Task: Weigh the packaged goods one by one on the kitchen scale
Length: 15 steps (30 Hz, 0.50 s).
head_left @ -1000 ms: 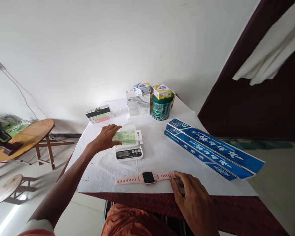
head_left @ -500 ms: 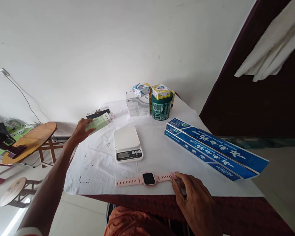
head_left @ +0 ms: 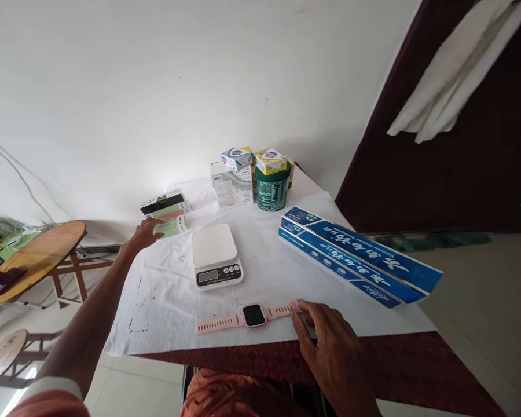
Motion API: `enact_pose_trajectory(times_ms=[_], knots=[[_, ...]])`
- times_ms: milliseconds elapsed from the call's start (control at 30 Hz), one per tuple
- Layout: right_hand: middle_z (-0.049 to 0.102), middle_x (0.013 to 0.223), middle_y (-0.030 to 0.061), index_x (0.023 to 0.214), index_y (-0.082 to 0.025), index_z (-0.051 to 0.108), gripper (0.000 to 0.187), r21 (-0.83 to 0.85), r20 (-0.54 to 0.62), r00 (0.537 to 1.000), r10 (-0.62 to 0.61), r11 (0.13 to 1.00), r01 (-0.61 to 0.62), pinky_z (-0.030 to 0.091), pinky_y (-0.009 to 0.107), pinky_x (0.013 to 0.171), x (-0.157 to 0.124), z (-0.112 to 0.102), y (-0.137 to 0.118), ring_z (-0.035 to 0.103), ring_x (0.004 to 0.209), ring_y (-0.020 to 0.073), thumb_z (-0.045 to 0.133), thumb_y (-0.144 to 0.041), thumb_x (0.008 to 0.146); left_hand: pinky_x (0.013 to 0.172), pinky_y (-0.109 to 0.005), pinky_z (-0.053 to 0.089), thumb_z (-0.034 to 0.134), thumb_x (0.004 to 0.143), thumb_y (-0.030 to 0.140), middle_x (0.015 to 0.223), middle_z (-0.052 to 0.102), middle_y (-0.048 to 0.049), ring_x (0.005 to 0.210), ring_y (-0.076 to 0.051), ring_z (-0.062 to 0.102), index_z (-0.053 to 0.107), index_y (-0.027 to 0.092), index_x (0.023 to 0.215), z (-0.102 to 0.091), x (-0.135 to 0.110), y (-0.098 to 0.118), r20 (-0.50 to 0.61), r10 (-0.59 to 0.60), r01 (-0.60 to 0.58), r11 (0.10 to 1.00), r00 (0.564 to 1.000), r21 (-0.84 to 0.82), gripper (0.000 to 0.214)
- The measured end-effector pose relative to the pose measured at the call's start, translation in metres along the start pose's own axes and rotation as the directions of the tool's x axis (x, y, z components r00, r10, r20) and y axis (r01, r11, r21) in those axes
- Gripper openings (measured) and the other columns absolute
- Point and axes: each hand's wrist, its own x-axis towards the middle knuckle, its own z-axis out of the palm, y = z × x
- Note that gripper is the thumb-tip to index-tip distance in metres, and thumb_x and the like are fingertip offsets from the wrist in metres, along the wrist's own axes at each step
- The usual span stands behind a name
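Note:
A pink smartwatch [head_left: 254, 315] lies stretched out along the near part of the white cloth, its dark square screen facing up. My right hand [head_left: 330, 341] pinches the right end of its strap between thumb and fingers. At the far left of the table, my left hand [head_left: 144, 234] rests with fingers apart on a flat green packet [head_left: 171, 227]. Behind that packet show a pinkish-red strip and a clipboard-like item [head_left: 162, 201] with a black band and a metal clip. A white digital kitchen scale [head_left: 215, 249] stands between my hands, its platform bare.
Long blue toothpaste boxes [head_left: 351, 255] lie at an angle on the right. A green tub [head_left: 272, 191], a white printed carton [head_left: 232, 185] and small soap boxes [head_left: 270, 161] stand at the back by the wall. A round wooden table [head_left: 47, 255] is off to the left.
The view has turned slightly right. My left hand has lowered the green packet, so the pinkish-red strip behind it now shows. My right hand stays on the watch strap.

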Motion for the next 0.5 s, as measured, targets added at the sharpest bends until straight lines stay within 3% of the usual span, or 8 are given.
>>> enact_pose_trajectory(times_ms=[100,167,233,333,433,500], knots=[[0.067,0.088,0.0064,0.11,-0.019,0.059,0.017,0.007,0.015,1.0,0.023,1.0,-0.023,0.052,0.036,0.075,0.0,-0.001,-0.001,0.063,0.08,0.022,0.05,-0.032,0.106,0.109,-0.056,0.039,0.062,0.086,0.034,0.133,0.056,-0.0164,0.13,-0.039,0.049,0.058,0.02,0.129,-0.011,0.001,0.04,-0.058,0.076,-0.076,0.997,0.995,0.01,0.045],[0.067,0.089,0.0065,0.109,-0.019,0.058,0.015,0.012,0.023,0.999,0.041,0.999,-0.042,0.052,0.036,0.076,0.001,-0.002,-0.002,0.063,0.081,0.0223,0.049,-0.03,0.105,0.113,-0.051,0.038,0.059,0.092,0.037,0.136,0.055,-0.0145,0.133,-0.034,0.048,0.054,0.022,0.134,-0.019,0.001,0.085,-0.1,0.188,-0.189,0.982,0.977,-0.001,0.045],[0.067,0.09,0.0066,0.108,-0.02,0.058,0.013,0.013,0.029,0.998,0.06,0.998,-0.061,0.051,0.037,0.076,0.001,-0.003,-0.003,0.063,0.083,0.0228,0.049,-0.029,0.105,0.111,-0.049,0.041,0.06,0.095,0.039,0.135,0.057,-0.0143,0.128,-0.032,0.053,0.053,0.021,0.137,-0.023,-0.002,0.142,-0.154,0.411,-0.419,0.908,0.898,-0.024,0.047],[0.066,0.09,0.006,0.107,-0.019,0.057,0.011,0.025,0.031,0.996,0.081,0.996,-0.082,0.05,0.036,0.076,0.001,-0.004,-0.004,0.062,0.083,0.0227,0.049,-0.027,0.105,0.109,-0.048,0.044,0.063,0.095,0.034,0.138,0.057,-0.0136,0.128,-0.03,0.054,0.048,0.022,0.142,-0.02,-0.006,0.235,-0.125,0.659,-0.669,0.74,0.742,-0.07,0.051],[0.066,0.09,0.006,0.106,-0.02,0.057,0.01,0.04,0.034,0.995,0.092,0.995,-0.093,0.049,0.036,0.076,0.0,-0.005,-0.004,0.061,0.083,0.0228,0.049,-0.026,0.105,0.109,-0.047,0.043,0.072,0.089,0.028,0.145,0.054,-0.016,0.134,-0.031,0.051,0.044,0.018,0.145,-0.003,-0.001,0.313,-0.03,0.796,-0.796,0.601,0.604,-0.073,0.064],[0.066,0.09,0.0059,0.106,-0.02,0.057,0.011,0.051,0.038,0.994,0.101,0.993,-0.102,0.049,0.036,0.077,0.0,-0.005,-0.004,0.061,0.083,0.0226,0.049,-0.026,0.105,0.108,-0.047,0.042,0.076,0.085,0.025,0.147,0.052,-0.0174,0.135,-0.032,0.05,0.042,0.017,0.147,0.009,0.008,0.352,0.042,0.823,-0.821,0.568,0.567,-0.053,0.072]])
